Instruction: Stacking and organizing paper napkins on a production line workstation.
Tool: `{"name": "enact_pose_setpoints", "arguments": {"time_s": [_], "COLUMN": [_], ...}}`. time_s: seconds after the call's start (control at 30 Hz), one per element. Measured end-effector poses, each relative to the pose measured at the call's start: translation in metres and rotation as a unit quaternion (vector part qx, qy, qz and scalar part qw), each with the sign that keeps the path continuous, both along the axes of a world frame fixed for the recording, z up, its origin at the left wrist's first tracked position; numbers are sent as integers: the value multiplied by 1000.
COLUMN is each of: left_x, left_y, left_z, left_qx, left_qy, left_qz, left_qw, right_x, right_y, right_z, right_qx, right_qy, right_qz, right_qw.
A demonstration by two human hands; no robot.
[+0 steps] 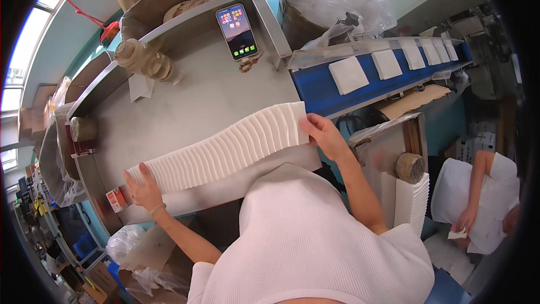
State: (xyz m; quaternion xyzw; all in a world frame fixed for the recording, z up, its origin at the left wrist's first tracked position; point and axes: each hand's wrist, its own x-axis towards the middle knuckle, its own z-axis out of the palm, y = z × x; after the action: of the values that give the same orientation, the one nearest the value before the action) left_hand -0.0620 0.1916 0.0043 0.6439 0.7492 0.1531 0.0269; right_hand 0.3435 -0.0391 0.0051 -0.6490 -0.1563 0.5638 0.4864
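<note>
A long, slightly curved row of white folded napkins (225,149), standing on edge and leaning against one another, lies across a metal worktable (191,95). At its left end rests my left hand (144,191), fingers spread and touching the last pieces. My right hand (324,134) pinches the right end, its thumb on the near face of the outermost napkins and the other fingers partly hidden behind. A small red-and-white box (116,200) lies just left of my left hand.
A blue conveyor belt (360,84) at the right carries several white napkin squares (348,75). On the table are a lit phone (237,32), a beaded bracelet (247,66), a translucent bottle (143,60) and a tape roll (83,129). Another person (478,202) sits far right, beside more stacked napkins (412,205).
</note>
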Motion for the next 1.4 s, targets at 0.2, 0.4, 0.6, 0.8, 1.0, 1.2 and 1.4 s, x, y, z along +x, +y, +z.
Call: {"name": "enact_pose_setpoints", "arguments": {"time_s": [0.2, 0.4, 0.6, 0.8, 1.0, 1.2, 1.4], "left_x": [6, 13, 12, 21, 22, 27, 27], "left_y": [-2, -4, -6, -11, -12, -13, -18], "left_z": [1, 2, -1, 4, 3, 6, 6], "left_qx": [36, 7, 8, -1, -9, -17, -32], "left_qy": [18, -5, 5, -5, -4, -4, 2], "left_qz": [5, 19, 44, 22, 43, 45, 35], "left_qw": [999, 1000, 999, 1000, 999, 999, 999], "right_x": [-3, 1, 3, 11, -7, 1, -5], "right_y": [10, 0, -6, -9, 5, -5, -2], "right_z": [2, 4, -6, -20, -1, -15, -11], "right_qx": [8, 13, -7, 22, 26, 72, 3], "right_qy": [-18, -15, 54, 16, -31, 33, -69], "right_qz": [-44, -16, -49, -221, -34, -186, -103], "right_qw": [999, 1000, 997, 975, 999, 979, 992]}}
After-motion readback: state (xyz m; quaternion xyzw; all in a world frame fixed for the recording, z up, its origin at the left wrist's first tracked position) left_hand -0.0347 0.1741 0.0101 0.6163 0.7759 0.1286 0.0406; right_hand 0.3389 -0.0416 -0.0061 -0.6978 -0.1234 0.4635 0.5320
